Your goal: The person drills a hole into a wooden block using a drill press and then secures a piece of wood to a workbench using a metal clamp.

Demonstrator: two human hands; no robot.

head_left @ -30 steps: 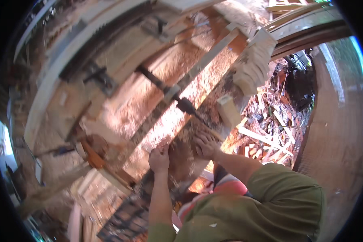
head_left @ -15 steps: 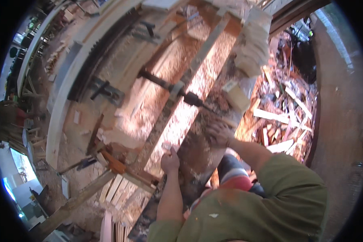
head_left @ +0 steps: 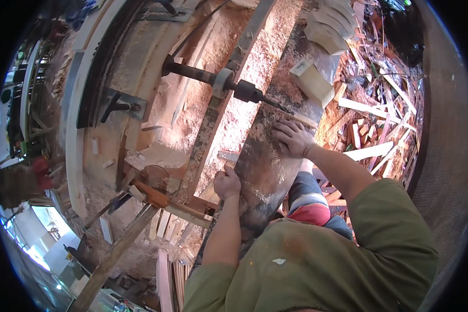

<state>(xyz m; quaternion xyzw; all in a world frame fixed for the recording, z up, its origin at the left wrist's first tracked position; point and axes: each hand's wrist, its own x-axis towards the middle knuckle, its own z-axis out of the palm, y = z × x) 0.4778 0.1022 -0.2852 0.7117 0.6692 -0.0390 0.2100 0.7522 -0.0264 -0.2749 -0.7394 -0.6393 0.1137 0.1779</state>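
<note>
A dark chuck (head_left: 248,91) on a horizontal shaft carries a drill bit (head_left: 278,104), which points right over a dark, sawdust-strewn worktable (head_left: 265,177). Beside the bit's tip lies a narrow wooden piece (head_left: 302,119). My right hand (head_left: 295,139) rests on the tabletop just below that piece, fingers stretched out and touching or close to it. My left hand (head_left: 227,183) is closed in a fist at the table's left edge, thumb up. What it grips is hidden. A small flat metal-looking plate (head_left: 229,155) sits just beyond it.
Pale wooden blocks (head_left: 313,83) stand on the table's far right, with more stacked behind. Offcuts (head_left: 369,132) litter the ground to the right. A long beam (head_left: 213,119) runs along the table's left. An orange wooden clamp-like part (head_left: 150,193) sits farther left, amid heaps of shavings.
The whole view has shifted and turned a little, bringing the drill bit and hands higher and rightward in the picture. Both hands keep about the same places on the table.
</note>
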